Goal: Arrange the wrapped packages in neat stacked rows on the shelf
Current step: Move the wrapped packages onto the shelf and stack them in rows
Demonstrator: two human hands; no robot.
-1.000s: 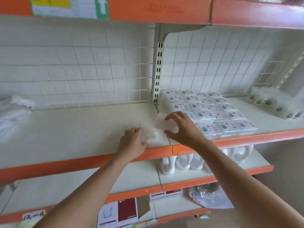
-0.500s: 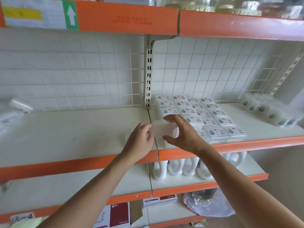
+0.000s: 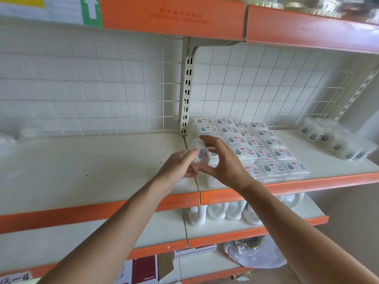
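1. Two hands shared one wrapped package [image 3: 202, 153], which we held tilted on edge above the front of the shelf [image 3: 92, 171], just beside the left column of the stacked rows [image 3: 266, 148] and near the seam between the two shelf boards.
2. We judged it light: a small, flat pack in clear film that would give a little under pressure. The film looked glossy, so we expected it to be slippery and to crinkle rather than break.
3. We reckoned the best hold was across two opposite edges, thumb on one and fingers on the other, so the pack could be laid flat without squashing.
4. Our right hand [image 3: 223, 167] was arched wide over the pack, its fingers [image 3: 207, 138] curled on the upper edge and the thumb under the lower one, pinching it between them.
5. Our left hand [image 3: 178, 165] met it from the left with curled fingers closed on the near edge; how firmly they pressed we could not tell, since the film blurred there.
6. Some loose packs [image 3: 332, 140] lay well apart at the shelf's right end, outside the rows.
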